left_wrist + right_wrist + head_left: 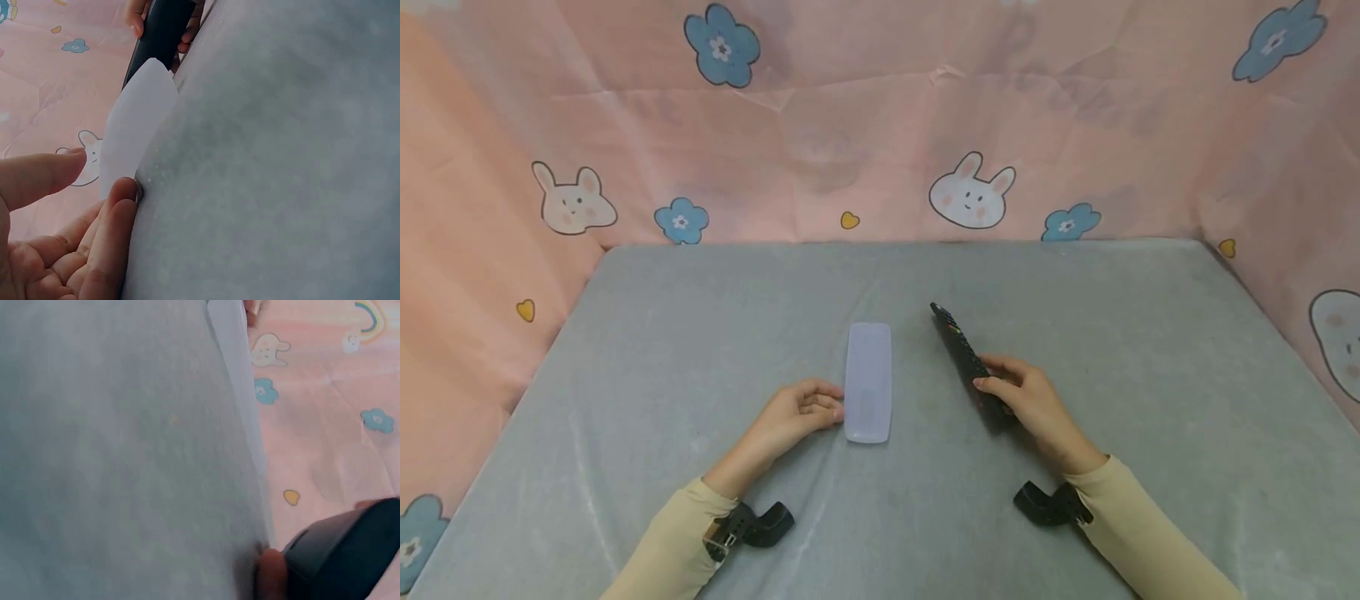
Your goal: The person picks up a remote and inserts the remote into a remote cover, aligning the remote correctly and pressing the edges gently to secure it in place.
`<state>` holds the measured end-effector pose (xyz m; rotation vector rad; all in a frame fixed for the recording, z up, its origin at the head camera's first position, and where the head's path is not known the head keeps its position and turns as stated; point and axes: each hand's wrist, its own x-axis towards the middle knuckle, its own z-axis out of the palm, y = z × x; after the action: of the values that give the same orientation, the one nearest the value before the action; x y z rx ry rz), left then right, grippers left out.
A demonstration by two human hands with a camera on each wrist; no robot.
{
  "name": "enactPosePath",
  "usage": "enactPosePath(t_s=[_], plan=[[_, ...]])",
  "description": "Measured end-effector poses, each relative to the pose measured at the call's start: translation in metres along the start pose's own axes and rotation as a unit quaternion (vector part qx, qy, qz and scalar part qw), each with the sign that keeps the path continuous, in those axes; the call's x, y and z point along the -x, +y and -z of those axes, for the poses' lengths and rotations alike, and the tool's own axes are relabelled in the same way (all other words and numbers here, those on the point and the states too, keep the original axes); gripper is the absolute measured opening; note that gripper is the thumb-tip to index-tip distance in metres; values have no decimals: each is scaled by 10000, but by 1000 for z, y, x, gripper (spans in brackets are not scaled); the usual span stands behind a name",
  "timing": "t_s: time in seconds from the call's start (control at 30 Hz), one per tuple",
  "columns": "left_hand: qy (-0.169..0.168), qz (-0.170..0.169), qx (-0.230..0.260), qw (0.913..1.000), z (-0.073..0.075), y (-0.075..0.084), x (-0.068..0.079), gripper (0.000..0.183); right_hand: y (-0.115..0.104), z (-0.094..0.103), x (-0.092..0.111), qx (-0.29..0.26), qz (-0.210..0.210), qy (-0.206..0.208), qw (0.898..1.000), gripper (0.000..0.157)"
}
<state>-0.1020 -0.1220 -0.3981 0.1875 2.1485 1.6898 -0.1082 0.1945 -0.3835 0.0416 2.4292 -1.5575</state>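
Observation:
A pale, translucent, long rounded cover (868, 383) lies on the grey cloth in the middle of the head view. My left hand (797, 412) is at its left edge, fingertips right by the rim. In the left wrist view the thumb (44, 178) stands apart from the fingers, and the cover (137, 119) rises beyond them. To the right, my right hand (1033, 400) grips a black remote control (958, 346) by its near end, tipped on its side, with small buttons along one face. The right wrist view shows the remote's dark end (350, 550) close up.
A grey cloth (700, 333) covers the table. Behind it and along both sides hangs a pink curtain (850, 125) printed with rabbits, flowers and hearts. Black straps with camera mounts (752, 527) sit on both wrists over beige sleeves (1150, 533).

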Motion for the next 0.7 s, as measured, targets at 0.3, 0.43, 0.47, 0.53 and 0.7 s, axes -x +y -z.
enactPosePath(t_s=[0.3, 0.43, 0.47, 0.53, 0.7], plan=[[-3, 4, 66, 10000, 0, -2, -1, 30, 8, -2, -1, -1889, 115, -363, 9813, 48], [-6, -14, 59, 10000, 0, -3, -2, 30, 11, -2, -3, -2801, 241, -600, 9578, 46], [-2, -12, 62, 10000, 0, -3, -2, 29, 11, -2, -3, -2967, 262, -633, 9525, 46], [4, -1, 66, 10000, 0, -2, -1, 29, 12, -2, -3, -3131, 274, -661, 9470, 46], [18, 51, 80, 10000, 0, -2, -1, 29, 11, -4, -3, -2967, 341, -623, 9523, 47]])
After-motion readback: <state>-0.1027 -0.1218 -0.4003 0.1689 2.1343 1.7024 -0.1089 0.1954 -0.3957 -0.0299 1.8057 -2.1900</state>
